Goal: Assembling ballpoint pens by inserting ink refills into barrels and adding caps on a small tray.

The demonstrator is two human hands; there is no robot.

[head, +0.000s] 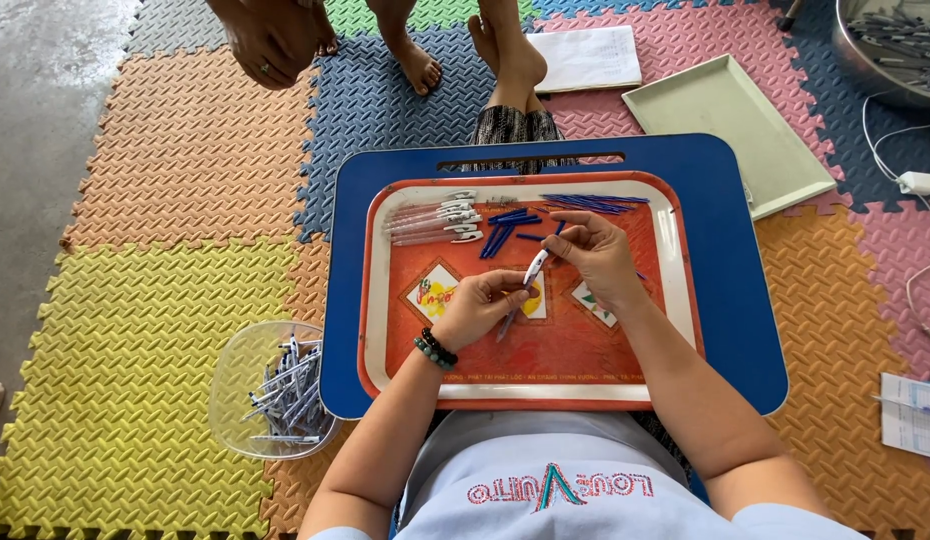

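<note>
L hand [477, 308] + R hand [597, 252] pinch pen [525, 283] | axis diag, cap up-right

A slim pen [525, 285] with a pale barrel and a white clip end lies slanted over the middle of the orange tray [545, 375], clip end up and away, lower end pointing down to the left. It is held off the tray's surface at both ends, its tip too small to make out.
</note>
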